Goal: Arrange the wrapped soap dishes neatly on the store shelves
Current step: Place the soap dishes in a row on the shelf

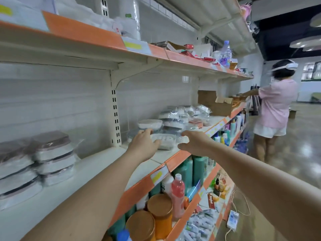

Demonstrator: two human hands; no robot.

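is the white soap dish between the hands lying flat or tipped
Lying flat. The wrapped white soap dish rests on the shelf with its slotted top facing up, the left hand and right hand at either end.

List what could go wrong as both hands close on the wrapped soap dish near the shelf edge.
1. The white soap dish lies close to the front edge of the shelf; slick wrap could slide off between the left hand and right hand.
2. The loose pile of wrapped dishes just behind could get knocked.
3. Anything dropped could hit the bottles below.
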